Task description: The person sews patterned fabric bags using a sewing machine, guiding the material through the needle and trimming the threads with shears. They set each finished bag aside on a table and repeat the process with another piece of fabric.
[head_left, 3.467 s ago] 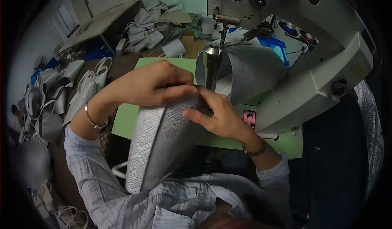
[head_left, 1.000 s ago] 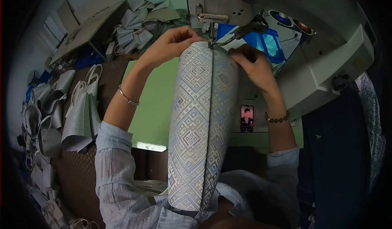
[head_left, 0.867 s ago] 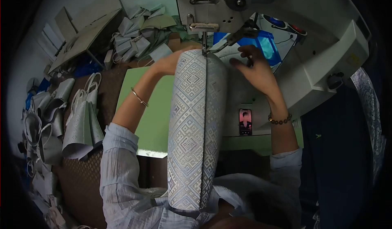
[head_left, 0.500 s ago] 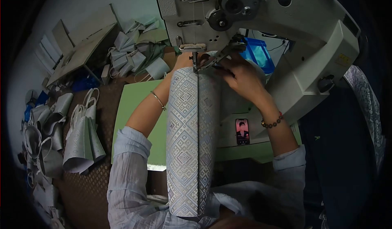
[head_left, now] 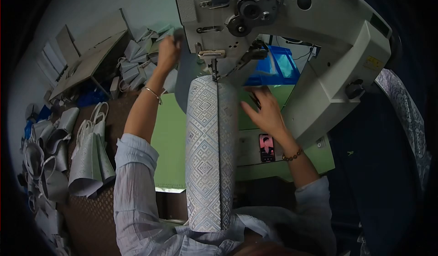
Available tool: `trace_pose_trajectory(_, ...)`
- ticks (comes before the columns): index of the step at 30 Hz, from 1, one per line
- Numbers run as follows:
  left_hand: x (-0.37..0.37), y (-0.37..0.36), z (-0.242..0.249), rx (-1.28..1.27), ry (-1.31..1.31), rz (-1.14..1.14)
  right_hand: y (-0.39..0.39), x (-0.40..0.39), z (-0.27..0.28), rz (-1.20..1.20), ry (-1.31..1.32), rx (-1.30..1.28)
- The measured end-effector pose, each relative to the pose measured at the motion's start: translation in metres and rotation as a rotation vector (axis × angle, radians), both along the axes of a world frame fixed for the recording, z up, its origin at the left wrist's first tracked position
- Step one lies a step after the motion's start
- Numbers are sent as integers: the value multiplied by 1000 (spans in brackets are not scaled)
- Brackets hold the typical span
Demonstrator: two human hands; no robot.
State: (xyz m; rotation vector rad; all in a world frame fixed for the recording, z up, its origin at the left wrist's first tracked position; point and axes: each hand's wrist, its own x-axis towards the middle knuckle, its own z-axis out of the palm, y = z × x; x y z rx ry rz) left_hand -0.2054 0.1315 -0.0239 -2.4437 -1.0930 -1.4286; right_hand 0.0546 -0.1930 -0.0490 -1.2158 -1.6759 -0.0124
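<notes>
Align patterned tube (head_left: 203, 155) squarely beneath presser foot (head_left: 214, 75); left hand (head_left: 168, 54): fingers clenched, contents unclear; right hand (head_left: 269, 115): fingers around slim dark object (head_left: 256, 101)

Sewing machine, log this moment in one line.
patterned fabric at presser foot | left hand raised beside sewing machine | right hand beside fabric, near phone | grips unclear

I see a diamond-patterned fabric piece (head_left: 200, 151) in pale grey, white and blue, rounded like a sleeve, a dark lengthwise seam line (head_left: 219, 165) along it. It lies lengthwise, its far end at the sewing machine's presser foot (head_left: 214, 76), its near end against the shirt (head_left: 194, 240). Blurred plain grey material (head_left: 183, 85) shows beyond, beside the left hand (head_left: 168, 55).
</notes>
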Motion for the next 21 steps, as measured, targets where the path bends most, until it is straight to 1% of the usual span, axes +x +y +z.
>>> trace_pose_trajectory(2,-21,-31,55,-356,-364,123,-22,5,-34,-29,93,-338)
trace_pose_trajectory(4,-48,-30,65,-290,-570,33,-30,12,-106,53,192,-499)
trace_pose_trajectory(5,-52,-51,68,-179,-485,71,-37,7,-126,66,281,-676)
trace_pose_trajectory(6,-52,-89,73,-209,-449,24,-42,-2,-145,79,373,-849)
trace_pose_trajectory(7,-49,-136,77,-241,-410,-25,-48,-15,-165,97,372,-852)
trace_pose_trajectory(9,-47,-226,76,-326,-393,-356,-58,-45,-210,163,588,-613)
trace_pose_trajectory(10,-53,-263,71,-327,-313,-547,-56,-55,-241,172,592,-618)
trace_pose_trajectory(11,-53,-319,89,-325,-169,-750,-53,-64,-277,304,840,-685)
trace_pose_trajectory(12,-53,-352,87,-230,-2,-855,-52,-71,-294,437,1089,-747)
trace_pose_trajectory(13,-52,-376,82,-135,165,-954,-54,-74,-298,445,1092,-757)
trace_pose_trajectory(14,-50,-394,72,-122,333,-976,-53,-76,-302,436,1126,-762)
trace_pose_trajectory(15,-49,-406,65,-111,499,-994,-51,-74,-300,426,1159,-768)
trace_pose_trajectory(16,-45,-401,68,-28,554,-935,-50,-72,-298,411,1192,-775)
trace_pose_trajectory(17,-46,-401,68,-36,549,-929,-50,-69,-296,394,1223,-781)
trace_pose_trajectory(19,-48,-400,69,-40,293,-858,-37,-57,-286,356,1294,-771)
trace_pose_trajectory(21,-48,-401,78,-28,253,-846,-26,-42,-275,304,1372,-755)
